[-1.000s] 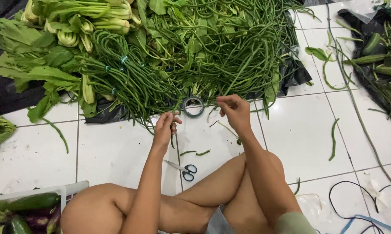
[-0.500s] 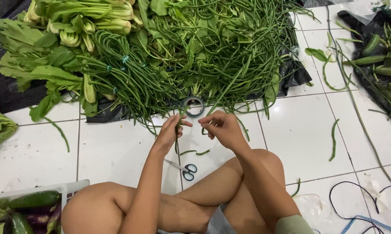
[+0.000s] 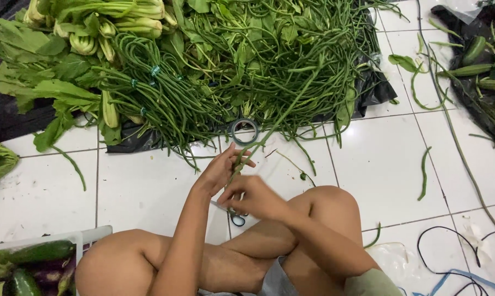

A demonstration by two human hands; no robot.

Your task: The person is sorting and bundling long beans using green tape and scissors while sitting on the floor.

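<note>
I sit cross-legged on a white tiled floor. My left hand (image 3: 221, 169) grips the near ends of a few long green beans (image 3: 283, 112) that stretch up and right into the big pile (image 3: 269, 60). My right hand (image 3: 254, 196) is just below it, fingers curled by the same bean ends, close to my knee. A roll of tape (image 3: 244, 132) lies on the tile just beyond my hands. Small scissors (image 3: 236, 218) lie under my right hand, partly hidden. Tied bundles of long beans (image 3: 149, 93) lie to the left of the pile.
Leafy greens and bok choy (image 3: 88, 38) lie at the back left on black plastic. Cucumbers (image 3: 486, 71) sit on a black sheet at the right. A white crate (image 3: 77, 238) with cucumbers and eggplants is at the lower left. Loose beans (image 3: 424, 170) and cables (image 3: 450, 252) lie at the right.
My hands came together and drew back toward my knees. The right hand dropped below the left, pulling a few long beans out of the pile.
</note>
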